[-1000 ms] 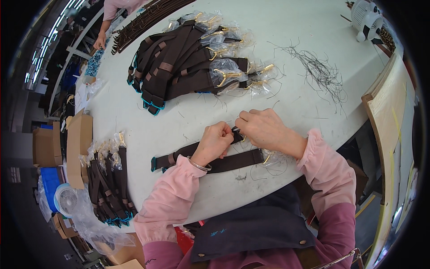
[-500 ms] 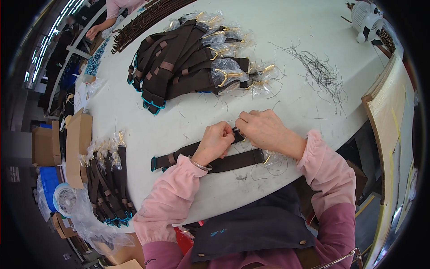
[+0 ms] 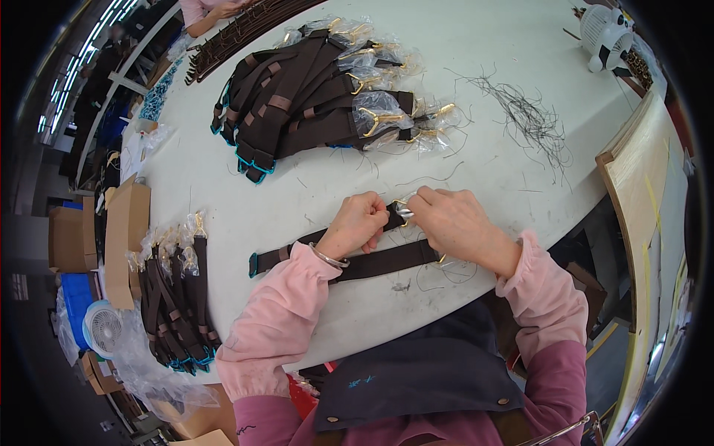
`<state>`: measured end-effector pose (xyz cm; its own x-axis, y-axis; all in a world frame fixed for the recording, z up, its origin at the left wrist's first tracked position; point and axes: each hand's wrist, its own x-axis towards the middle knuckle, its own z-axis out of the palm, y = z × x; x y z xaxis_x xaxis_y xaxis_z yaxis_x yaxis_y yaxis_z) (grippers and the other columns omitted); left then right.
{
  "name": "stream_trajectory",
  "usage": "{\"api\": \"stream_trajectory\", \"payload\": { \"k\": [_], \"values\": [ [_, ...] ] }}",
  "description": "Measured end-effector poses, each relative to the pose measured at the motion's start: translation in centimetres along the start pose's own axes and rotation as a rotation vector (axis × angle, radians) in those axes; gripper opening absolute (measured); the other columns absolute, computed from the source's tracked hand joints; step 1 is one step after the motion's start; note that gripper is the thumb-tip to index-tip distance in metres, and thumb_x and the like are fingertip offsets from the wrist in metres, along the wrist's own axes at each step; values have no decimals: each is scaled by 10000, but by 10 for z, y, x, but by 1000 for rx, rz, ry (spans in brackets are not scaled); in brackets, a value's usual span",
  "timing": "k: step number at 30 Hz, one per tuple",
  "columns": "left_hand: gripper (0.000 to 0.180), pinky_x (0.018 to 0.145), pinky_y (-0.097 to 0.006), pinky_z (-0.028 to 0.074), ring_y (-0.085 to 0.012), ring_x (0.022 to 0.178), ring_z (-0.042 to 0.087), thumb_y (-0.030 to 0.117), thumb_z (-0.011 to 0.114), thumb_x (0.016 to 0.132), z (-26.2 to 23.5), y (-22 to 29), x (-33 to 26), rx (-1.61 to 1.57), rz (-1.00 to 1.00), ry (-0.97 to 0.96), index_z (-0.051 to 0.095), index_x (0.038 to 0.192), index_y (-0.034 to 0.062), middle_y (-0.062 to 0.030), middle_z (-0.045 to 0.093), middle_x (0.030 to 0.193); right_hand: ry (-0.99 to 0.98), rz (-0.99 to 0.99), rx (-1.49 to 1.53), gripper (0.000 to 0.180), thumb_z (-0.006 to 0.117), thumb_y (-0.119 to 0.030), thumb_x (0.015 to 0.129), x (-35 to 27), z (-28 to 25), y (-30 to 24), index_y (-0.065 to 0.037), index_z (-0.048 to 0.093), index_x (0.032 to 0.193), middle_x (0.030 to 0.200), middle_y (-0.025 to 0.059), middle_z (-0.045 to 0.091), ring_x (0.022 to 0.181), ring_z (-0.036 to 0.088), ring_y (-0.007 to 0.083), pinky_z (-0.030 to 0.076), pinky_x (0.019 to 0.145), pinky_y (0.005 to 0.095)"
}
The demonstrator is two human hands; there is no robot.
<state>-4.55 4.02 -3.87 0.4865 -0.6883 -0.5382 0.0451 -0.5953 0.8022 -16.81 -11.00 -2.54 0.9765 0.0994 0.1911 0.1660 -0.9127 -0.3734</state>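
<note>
Two dark brown webbing straps lie side by side before me. The upper strap [image 3: 318, 236] has a teal buckle at its left end and a gold clasp [image 3: 402, 204] at its right end, by a shiny silvery piece I cannot make out. My left hand [image 3: 361, 223] is closed on this strap close to the clasp. My right hand [image 3: 455, 225] is closed just right of the clasp, fingertips pinched at the shiny piece; its grip is partly hidden. Below my hands runs the lower strap [image 3: 390, 260], its right end under my right wrist.
A big pile of straps [image 3: 282, 104] with plastic-wrapped gold clasps lies beyond my hands. A smaller bundle [image 3: 175, 297] is at the left. Loose dark threads [image 3: 532, 123] and a white figure-shaped fan [image 3: 606, 33] are far right. Another person's hand [image 3: 223, 10] shows at the top left.
My right hand has shifted slightly right and down, away from my left, uncovering the clasp and shiny piece. A curved loose thread now shows above it. The other person's hand has moved right.
</note>
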Motion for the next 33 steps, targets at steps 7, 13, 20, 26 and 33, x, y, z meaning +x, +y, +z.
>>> {"api": "stream_trajectory", "payload": {
  "k": [7,13,20,26,33],
  "values": [
    [87,344,-221,415,-97,434,522,99,517,841,-5,-1,7,-14,56,-25,496,808,21,-35,530,606,12,104,27,136,585,-62,739,-6,13,-13,-3,514,839,785,125,568,647,615,291,491,521,376],
    [99,357,-225,423,-99,446,529,118,504,847,-5,0,5,-4,76,-40,493,814,26,-32,532,609,15,82,18,143,593,-75,740,-3,17,-12,-8,516,840,795,119,571,655,618,283,493,523,370],
    [127,356,-246,434,-119,440,533,117,481,822,-5,-2,5,8,123,-36,486,795,-7,-60,544,593,11,7,-23,239,617,-10,635,-4,23,-8,-18,505,847,814,98,558,716,611,257,500,537,352],
    [142,373,-225,405,-94,431,491,145,496,848,-7,6,4,16,141,-21,501,830,4,-39,535,592,24,17,51,189,612,-26,685,-5,22,-7,-19,499,837,805,111,562,704,599,270,491,563,368],
    [171,558,-241,450,-118,705,553,114,556,820,-27,24,7,196,553,69,540,969,32,-56,563,832,110,374,447,214,658,-150,750,-14,-6,19,11,552,844,758,158,620,682,604,312,454,598,374]
  ]
}}
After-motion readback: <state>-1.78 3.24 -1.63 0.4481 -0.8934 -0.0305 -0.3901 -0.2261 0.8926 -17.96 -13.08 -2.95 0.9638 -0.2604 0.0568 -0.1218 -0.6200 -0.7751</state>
